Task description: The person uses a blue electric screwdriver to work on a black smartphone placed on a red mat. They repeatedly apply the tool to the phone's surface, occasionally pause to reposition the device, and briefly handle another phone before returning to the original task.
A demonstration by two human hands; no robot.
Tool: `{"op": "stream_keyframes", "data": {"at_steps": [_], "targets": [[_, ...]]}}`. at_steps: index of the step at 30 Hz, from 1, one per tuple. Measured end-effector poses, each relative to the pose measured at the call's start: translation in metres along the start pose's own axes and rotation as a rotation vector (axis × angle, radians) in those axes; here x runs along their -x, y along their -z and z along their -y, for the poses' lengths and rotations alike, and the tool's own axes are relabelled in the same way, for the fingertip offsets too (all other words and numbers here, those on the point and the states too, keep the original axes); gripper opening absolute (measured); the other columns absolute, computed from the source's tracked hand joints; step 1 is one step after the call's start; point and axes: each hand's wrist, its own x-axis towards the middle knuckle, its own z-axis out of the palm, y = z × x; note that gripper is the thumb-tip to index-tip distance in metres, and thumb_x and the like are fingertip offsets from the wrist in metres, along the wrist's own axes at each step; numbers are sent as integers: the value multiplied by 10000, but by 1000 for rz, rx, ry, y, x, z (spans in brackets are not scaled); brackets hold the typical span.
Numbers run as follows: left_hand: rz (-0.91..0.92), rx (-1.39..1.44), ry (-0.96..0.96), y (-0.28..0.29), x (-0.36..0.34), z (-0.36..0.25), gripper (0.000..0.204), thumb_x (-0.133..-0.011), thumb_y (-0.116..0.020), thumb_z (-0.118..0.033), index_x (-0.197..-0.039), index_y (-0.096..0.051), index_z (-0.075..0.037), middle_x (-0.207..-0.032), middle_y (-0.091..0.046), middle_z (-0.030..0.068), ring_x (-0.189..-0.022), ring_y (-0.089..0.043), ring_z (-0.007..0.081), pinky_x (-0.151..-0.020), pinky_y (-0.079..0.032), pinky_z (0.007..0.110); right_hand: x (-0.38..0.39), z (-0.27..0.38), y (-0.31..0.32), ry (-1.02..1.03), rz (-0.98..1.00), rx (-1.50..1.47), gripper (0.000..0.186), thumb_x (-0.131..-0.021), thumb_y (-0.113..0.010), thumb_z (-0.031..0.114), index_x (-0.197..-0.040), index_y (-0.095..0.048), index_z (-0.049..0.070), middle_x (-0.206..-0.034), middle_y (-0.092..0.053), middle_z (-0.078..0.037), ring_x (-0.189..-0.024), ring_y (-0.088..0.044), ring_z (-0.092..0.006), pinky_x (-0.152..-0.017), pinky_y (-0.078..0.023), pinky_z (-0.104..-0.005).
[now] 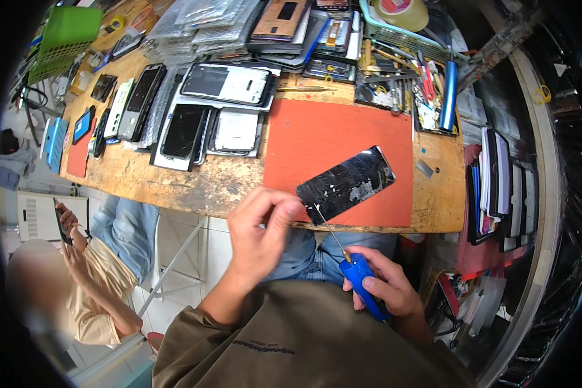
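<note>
A smartphone with a cracked, flaking dark face lies slanted on the orange-red mat. My right hand grips a blue-handled tool with a brass-coloured collar and a long thin metal rod. The rod's end reaches the phone's near left part; whether it touches cannot be told. My left hand is beside the phone's near left corner, thumb and forefinger pressed together. Anything between those fingers is too small or hidden to make out.
Left of the mat lie several phones and phone parts. Bubble-wrapped packs are stacked at the back. A tray of hand tools and a blue cylinder are at the back right. At lower left, another person holds a phone.
</note>
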Motion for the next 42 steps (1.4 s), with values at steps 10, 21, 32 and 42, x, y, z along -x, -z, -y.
{"op": "stream_keyframes", "data": {"at_steps": [10, 21, 32, 42], "targets": [[-153, 808, 159, 20, -9, 10, 241, -1134, -625, -226, -978, -617, -43, -841, -626, 36, -659, -558, 90, -550, -439, 235, -20, 11, -20, 34, 198, 110, 654, -1103, -569, 229, -1677, -327, 30, -1184, -669, -143, -840, -660, -136, -815, -538, -294], [102, -460, -454, -8, 0, 20, 207, -814, -855, -111, -1020, -828, -118, -969, -730, 13, -927, -661, 254, -842, -483, 393, -28, 43, 75, 681, -639, 85, 654, -1094, -497, 305, -1604, -342, -74, -1028, -674, -185, -612, -652, -184, -571, -546, -300], [-41, -531, -414, 14, -14, 29, 164, -821, -799, -17, -945, -714, -82, -914, -697, 52, -923, -658, 278, -891, -455, 415, -47, 41, 101, 806, -765, 129, 644, -1115, -460, 283, -1613, -306, -94, -1043, -661, -188, -632, -645, -161, -571, -535, -289], [268, -703, -597, 2, -20, 16, 241, -758, -822, -82, -984, -738, -100, -954, -691, 26, -969, -651, 249, -895, -446, 419, -47, 47, 97, 770, -752, 129, 655, -1098, -491, 271, -1606, -320, -105, -1054, -666, -179, -653, -651, -156, -587, -541, -287]]}}
